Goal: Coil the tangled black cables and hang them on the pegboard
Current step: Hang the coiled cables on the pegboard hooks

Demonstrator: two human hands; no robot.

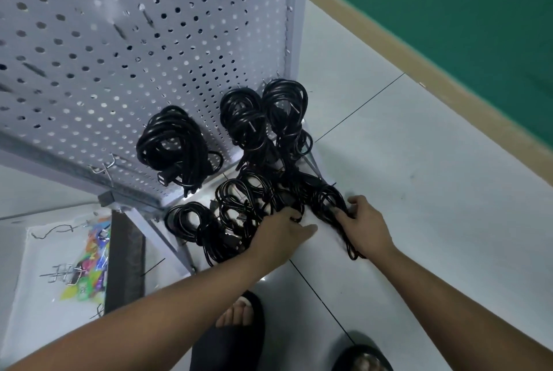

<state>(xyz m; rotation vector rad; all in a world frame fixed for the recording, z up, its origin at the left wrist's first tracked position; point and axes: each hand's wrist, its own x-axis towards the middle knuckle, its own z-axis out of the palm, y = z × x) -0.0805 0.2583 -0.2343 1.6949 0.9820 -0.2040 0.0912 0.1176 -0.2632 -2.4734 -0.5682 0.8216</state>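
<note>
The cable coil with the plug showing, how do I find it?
Find the grey pegboard. Low on it, the plug coil hangs alone on the left; the middle coil and corner coil hang close together. Its slotted plug faces out below.

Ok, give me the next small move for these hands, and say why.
Probably draw the right hand and its cable clear of the pile, the left hand pinning the rest. The right hand grips that cable, the pile is tangled on the floor, and three coils hang on the pegboard.
</note>
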